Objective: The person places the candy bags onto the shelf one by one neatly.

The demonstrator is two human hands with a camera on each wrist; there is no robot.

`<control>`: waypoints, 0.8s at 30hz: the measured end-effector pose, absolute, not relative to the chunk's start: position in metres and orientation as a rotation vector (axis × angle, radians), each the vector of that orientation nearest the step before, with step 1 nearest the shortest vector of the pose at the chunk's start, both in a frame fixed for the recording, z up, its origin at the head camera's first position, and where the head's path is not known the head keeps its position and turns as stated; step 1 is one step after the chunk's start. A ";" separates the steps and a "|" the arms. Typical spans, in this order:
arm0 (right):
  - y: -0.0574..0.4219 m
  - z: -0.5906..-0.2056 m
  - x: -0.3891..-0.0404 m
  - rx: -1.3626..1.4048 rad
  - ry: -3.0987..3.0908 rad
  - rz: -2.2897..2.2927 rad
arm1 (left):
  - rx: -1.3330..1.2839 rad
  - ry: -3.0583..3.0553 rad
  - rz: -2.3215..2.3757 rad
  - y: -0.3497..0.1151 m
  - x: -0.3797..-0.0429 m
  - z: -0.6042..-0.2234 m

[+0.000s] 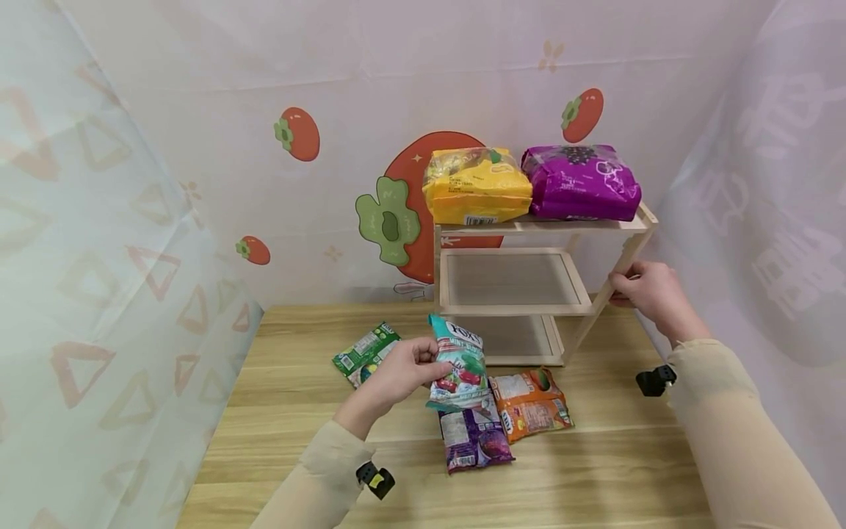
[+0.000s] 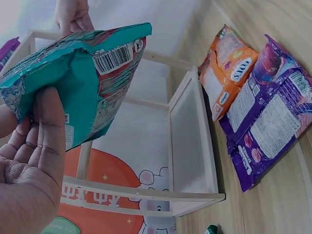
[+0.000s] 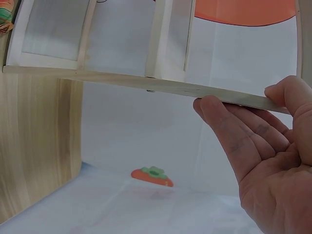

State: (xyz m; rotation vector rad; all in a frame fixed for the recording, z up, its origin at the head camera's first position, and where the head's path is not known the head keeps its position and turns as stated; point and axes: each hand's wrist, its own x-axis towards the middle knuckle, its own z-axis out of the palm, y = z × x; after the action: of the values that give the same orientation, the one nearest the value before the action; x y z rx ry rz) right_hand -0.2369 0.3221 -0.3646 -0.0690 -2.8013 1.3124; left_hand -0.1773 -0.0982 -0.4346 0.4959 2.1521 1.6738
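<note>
Candy bag (image 1: 465, 367), teal, is pinched between thumb and fingers of the person's left hand (image 1: 410, 365), raised before the wooden rack (image 1: 515, 310), with an orange packet (image 1: 532, 404) toward four o'clock and a dark purple packet (image 1: 476, 441) at six (both lying on the table (image 1: 297, 441)). At the rack's three o'clock, the right hand (image 1: 654, 294) grips an upright post (image 1: 584, 330); yellow (image 1: 479, 191) and magenta bags (image 1: 584, 184) sit along the top.

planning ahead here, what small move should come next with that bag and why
Probably lift the teal bag onto the middle shelf, which looks bare: the left grip pinches it nearby, the right grip holds a rack post, and yellow and purple bags occupy the top.
</note>
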 end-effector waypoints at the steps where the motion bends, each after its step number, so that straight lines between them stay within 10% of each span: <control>1: 0.322 -0.365 -0.237 -0.071 -2.801 1.312 | 0.499 2.158 1.673 -0.097 -0.178 -0.434; 24: 0.323 -0.366 -0.237 -0.069 -2.778 1.338 | 0.569 2.186 1.743 -0.083 -0.193 -0.420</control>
State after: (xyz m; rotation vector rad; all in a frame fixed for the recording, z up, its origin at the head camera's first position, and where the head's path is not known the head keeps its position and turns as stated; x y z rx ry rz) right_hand -0.2373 0.3226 -0.3657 -0.0692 -2.7783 1.3385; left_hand -0.1927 -0.0826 -0.4201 0.5690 2.1863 1.7430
